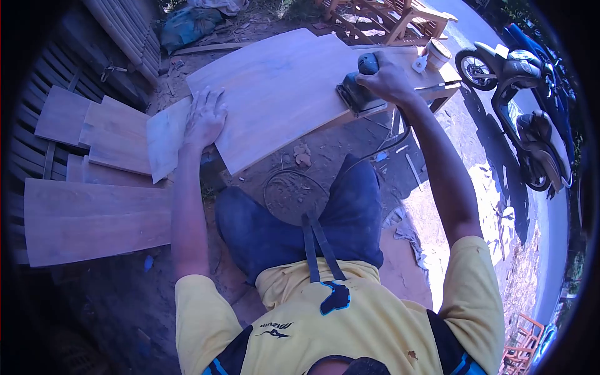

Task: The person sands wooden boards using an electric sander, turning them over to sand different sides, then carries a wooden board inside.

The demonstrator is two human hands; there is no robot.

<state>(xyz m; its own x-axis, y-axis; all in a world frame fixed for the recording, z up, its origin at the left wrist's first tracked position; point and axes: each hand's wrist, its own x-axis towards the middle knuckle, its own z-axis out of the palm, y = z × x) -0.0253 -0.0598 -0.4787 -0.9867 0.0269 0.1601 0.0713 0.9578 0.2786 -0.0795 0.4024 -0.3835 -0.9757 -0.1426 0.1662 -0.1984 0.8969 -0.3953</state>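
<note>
My right hand (389, 78) is wrapped round the grip of an electric sander (357, 99), which rests near the right part of the front edge of a broad wooden board (281, 87). The sander's cord (409, 132) drops from behind my hand toward the ground. On the left, my left hand (206, 120) lies flat with its fingers stretched out, at the left end of the broad board and over the edge of a paler piece of wood (164, 140). Nothing is held in it.
Several loose wooden panels (94, 219) lie on slats to my left. A tub (439, 54) and a small white bottle (420, 63) stand at the work surface's far right. Beyond are wooden frames (400, 25), a bag (187, 29) and a parked motorbike (522, 75). Cord loops across the ground.
</note>
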